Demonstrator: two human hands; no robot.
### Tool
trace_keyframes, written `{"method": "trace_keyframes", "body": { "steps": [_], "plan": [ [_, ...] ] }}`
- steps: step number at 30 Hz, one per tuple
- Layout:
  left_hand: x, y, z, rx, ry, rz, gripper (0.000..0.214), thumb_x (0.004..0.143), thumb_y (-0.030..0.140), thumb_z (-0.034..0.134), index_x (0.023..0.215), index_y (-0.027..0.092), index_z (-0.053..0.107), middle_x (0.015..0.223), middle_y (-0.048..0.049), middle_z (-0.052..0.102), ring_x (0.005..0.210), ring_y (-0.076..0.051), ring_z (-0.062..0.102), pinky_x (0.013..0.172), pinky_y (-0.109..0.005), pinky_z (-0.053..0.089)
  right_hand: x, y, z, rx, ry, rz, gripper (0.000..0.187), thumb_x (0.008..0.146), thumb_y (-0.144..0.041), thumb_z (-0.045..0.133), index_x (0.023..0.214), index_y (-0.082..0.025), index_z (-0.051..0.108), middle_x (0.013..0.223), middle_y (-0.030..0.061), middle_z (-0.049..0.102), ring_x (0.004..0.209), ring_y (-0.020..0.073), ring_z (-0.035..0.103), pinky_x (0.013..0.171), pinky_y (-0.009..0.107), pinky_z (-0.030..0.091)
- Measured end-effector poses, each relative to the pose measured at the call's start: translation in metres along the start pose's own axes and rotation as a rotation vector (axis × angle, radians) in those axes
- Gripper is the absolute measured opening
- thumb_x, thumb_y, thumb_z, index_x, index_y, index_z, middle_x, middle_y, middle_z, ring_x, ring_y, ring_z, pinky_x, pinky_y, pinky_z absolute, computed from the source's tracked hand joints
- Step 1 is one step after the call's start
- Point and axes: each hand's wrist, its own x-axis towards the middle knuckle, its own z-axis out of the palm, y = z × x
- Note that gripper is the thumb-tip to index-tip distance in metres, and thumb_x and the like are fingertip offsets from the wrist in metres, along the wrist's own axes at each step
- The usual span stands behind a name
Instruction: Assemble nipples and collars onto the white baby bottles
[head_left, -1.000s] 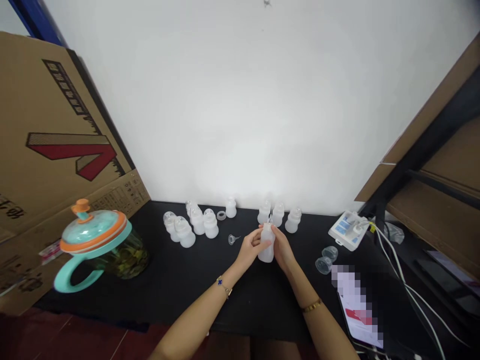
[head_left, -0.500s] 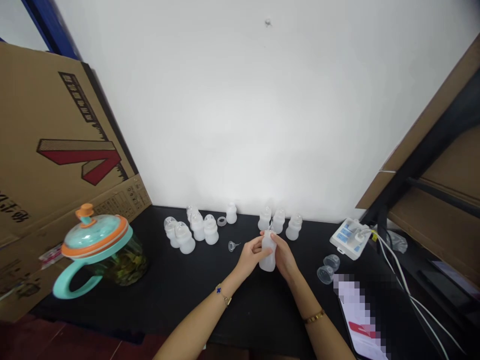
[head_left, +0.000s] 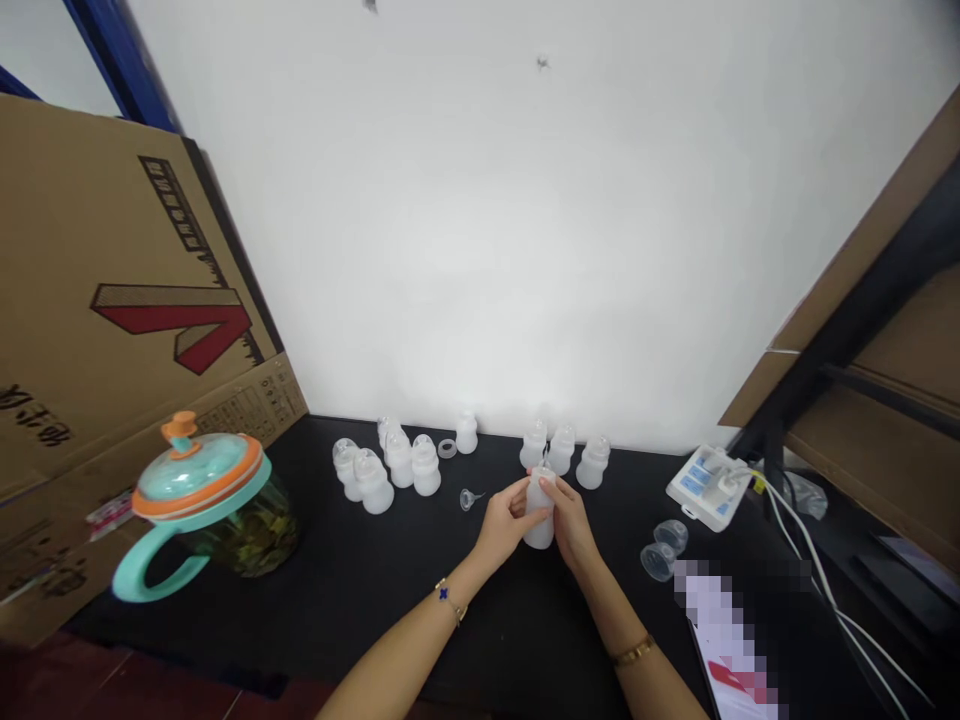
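Observation:
A small white plastic bottle (head_left: pixel 538 516) stands on the black table (head_left: pixel 375 590), gripped from both sides. My left hand (head_left: pixel 504 522) curls round its left side with fingertips near the neck. My right hand (head_left: pixel 571 520) wraps the right side, fingers at the top. Behind the bottle stand three similar white bottles (head_left: pixel 562 452) by the wall. Several more white bottles (head_left: pixel 390 462) are grouped to the left. A small clear funnel (head_left: pixel 469 498) lies just left of my left hand.
A glass jug with a teal and orange lid (head_left: pixel 199 500) stands at the left, in front of a large cardboard box (head_left: pixel 112 300). A white ring (head_left: pixel 447 448) lies near the wall. Two clear caps (head_left: pixel 660 548), a white power strip (head_left: pixel 709 486) with cables and a shelf frame are at the right.
Both hands stay on the bottle; the fingers have shifted slightly at its top. The view has tilted a little, so everything sits lower in frame.

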Motion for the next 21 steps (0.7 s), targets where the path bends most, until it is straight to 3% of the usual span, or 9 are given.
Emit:
{"method": "trace_keyframes", "body": {
  "steps": [11,16,21],
  "plan": [
    [-0.004,0.005,0.004,0.161,0.065,0.039,0.059,0.074,0.037,0.079,0.126,0.014,0.064,0.122,-0.0135,0.07,0.112,-0.03,0.067,0.098,-0.044,0.053,-0.003,0.001,0.006,-0.08,0.041,-0.099,0.04,0.069,-0.05,0.082,0.1,-0.024,0.079,0.095,0.0054,0.077,0.095,0.0289,0.067,0.084,0.04,0.051],
    [-0.005,0.0,0.003,0.323,0.107,0.058,0.052,0.078,0.038,0.074,0.123,0.014,0.065,0.108,-0.0089,0.075,0.095,-0.026,0.069,0.084,-0.036,0.056,-0.004,0.0,0.007,-0.121,0.033,-0.099,0.046,0.071,-0.056,0.079,0.103,-0.024,0.079,0.095,0.0052,0.077,0.092,0.0286,0.067,0.081,0.038,0.051],
    [-0.004,-0.006,-0.003,0.434,0.204,0.04,0.067,0.075,0.039,0.077,0.131,0.007,0.061,0.105,-0.013,0.075,0.087,-0.025,0.068,0.082,-0.035,0.055,-0.006,0.003,0.008,-0.161,0.039,-0.085,0.042,0.08,-0.056,0.072,0.106,-0.024,0.077,0.097,0.0034,0.076,0.093,0.027,0.066,0.08,0.035,0.049]
  ]
}}
